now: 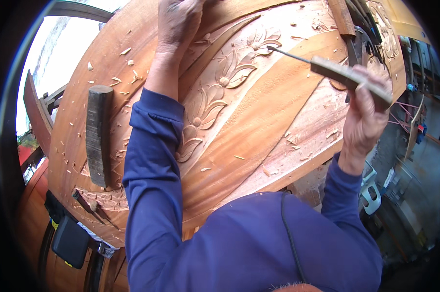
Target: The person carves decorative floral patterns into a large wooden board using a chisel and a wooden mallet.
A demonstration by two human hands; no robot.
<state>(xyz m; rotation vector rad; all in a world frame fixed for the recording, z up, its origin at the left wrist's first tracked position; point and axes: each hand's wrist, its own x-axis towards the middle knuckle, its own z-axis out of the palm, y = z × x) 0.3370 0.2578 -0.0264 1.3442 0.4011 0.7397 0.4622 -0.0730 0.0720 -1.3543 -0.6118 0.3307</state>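
My right hand (366, 109) is closed around the wooden handle of a carving chisel (334, 72). Its thin metal shaft points left, with the tip over a carved flower and leaf band (237, 73). Whether the tip touches the wood, I cannot tell. My left hand (181, 22) is at the top edge of the head view, over the far part of the large wooden panel (254, 119); its fingers are mostly cut off or hidden. Wood chips lie scattered over the panel.
A dark wooden block (99, 136) lies on the panel's left side. Small carving tools (91, 205) rest near its lower left edge. More chisels (358, 41) lie bunched at the upper right, close to my right hand. A white plastic chair (371, 192) stands beyond the right edge.
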